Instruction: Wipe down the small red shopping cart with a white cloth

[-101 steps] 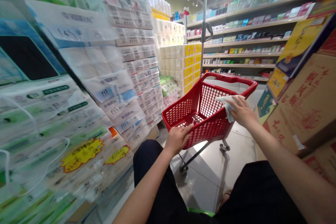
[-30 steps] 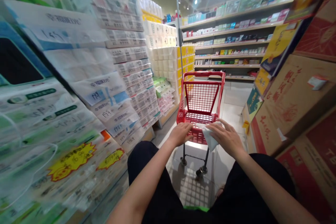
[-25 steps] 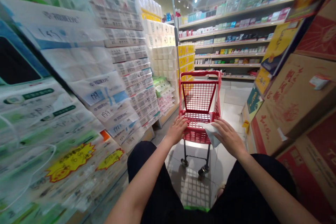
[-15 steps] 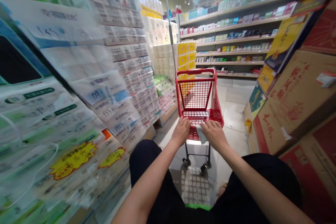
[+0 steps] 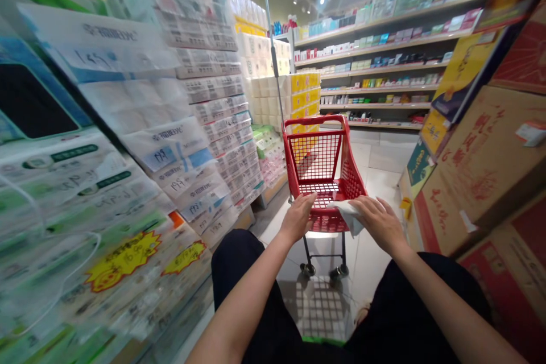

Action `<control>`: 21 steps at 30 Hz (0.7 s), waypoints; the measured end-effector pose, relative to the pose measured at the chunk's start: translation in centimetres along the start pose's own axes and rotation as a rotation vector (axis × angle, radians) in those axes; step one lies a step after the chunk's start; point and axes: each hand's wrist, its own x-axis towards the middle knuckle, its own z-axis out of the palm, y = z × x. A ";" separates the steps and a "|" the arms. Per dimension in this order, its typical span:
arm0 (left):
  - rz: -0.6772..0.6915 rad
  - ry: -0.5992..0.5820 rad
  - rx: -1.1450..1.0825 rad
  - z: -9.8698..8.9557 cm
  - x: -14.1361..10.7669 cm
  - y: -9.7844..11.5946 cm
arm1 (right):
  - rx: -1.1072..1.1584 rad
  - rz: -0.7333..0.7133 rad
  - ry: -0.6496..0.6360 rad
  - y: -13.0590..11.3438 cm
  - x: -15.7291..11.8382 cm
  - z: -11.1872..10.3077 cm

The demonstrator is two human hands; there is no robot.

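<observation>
A small red shopping cart (image 5: 319,168) with a grid basket stands in the aisle before my knees. My left hand (image 5: 298,217) is at the left end of the cart's near rim, its fingers bent over the edge. At the right corner of that rim, my right hand (image 5: 377,220) has its fingers closed on a thin white cloth or wipe (image 5: 350,217). The cloth lies against the rim and hangs down over it. My right thumb is hidden. Inside the basket the red grid seat shows.
Stacked packs of tissue paper (image 5: 213,88) line the left side. Cardboard boxes (image 5: 490,153) are piled on the right. Shelves (image 5: 384,88) with small packages span the back. A thin metal pole (image 5: 272,40) rises behind the cart. My knees flank the cart's wheels (image 5: 339,271).
My right hand has moved right with the cloth, from the middle of the cart's rim to its right corner. My left hand stays near the left end. The cart has turned slightly.
</observation>
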 end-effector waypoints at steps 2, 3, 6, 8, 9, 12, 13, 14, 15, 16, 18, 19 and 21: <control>0.001 -0.001 -0.038 0.1 0.1 0.9 | 0.016 0.058 0.019 0.0 -0.5 0.1; 0.002 0.001 -0.059 0.2 0.2 1.4 | 0.027 0.088 0.035 -0.8 -0.5 0.3; -0.001 0.019 -0.117 0.3 0.4 2.7 | 0.077 0.146 0.081 -5.0 0.2 1.1; -0.008 0.029 -0.134 0.3 0.5 3.1 | 0.155 0.105 0.072 -7.8 0.9 1.3; -0.014 0.032 -0.134 0.3 0.6 3.2 | 0.212 0.073 0.059 -8.7 1.3 1.3; -0.038 0.040 -0.086 -0.2 0.6 2.7 | 0.401 0.054 0.033 -8.3 1.5 0.6; -0.044 0.045 -0.056 -0.4 0.7 2.6 | 0.429 0.087 0.051 -7.3 1.4 0.4; -0.049 0.053 -0.017 -0.6 0.7 2.6 | 0.423 0.126 0.075 -6.1 1.1 0.2; -0.055 0.065 0.028 -0.7 0.8 2.8 | 0.381 0.153 0.096 -4.8 0.8 0.2; -0.057 0.077 0.077 -0.7 0.9 3.1 | 0.319 0.161 0.103 -3.6 0.4 0.2; -0.047 0.086 0.166 -0.2 1.4 4.4 | 0.193 0.121 0.070 -2.0 -0.2 0.7; -0.036 0.082 0.198 0.4 1.7 5.2 | 0.151 0.099 0.048 -1.7 -0.5 1.1; -0.024 0.063 0.241 2.0 2.4 6.9 | 0.111 0.081 0.041 -1.9 -0.6 1.9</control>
